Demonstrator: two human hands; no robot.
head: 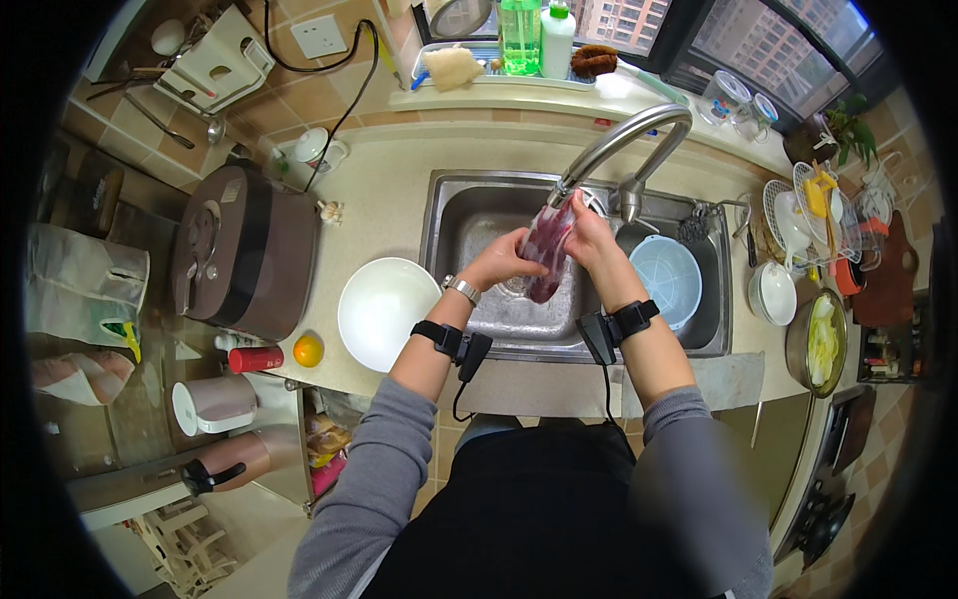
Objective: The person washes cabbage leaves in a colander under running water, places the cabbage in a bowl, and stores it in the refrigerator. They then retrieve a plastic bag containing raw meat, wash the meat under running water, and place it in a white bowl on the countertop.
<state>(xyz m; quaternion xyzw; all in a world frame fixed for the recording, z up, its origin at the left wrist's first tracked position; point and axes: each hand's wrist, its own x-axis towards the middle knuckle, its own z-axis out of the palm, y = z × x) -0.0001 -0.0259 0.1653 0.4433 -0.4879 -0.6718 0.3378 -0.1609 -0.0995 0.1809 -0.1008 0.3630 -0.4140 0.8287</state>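
Between both hands is a dark red piece of raw meat (548,247), held up over the left basin of a steel sink (479,198). My left hand (500,260) grips its lower left side, thumb across the front. My right hand (589,230) holds the upper right end, close under the mouth of the gooseneck faucet (599,153). Whether water is running is hard to make out. Part of the drain (513,285) shows below the meat. A white bowl (389,311) stands on the counter left of the sink, near my left wrist.
A light blue plastic colander (666,281) sits in the right basin. A brown rice cooker (243,251) and an orange (307,350) are to the left. On the right are white bowls (774,293), a metal basin of cabbage (817,344) and a wire dish rack (823,210).
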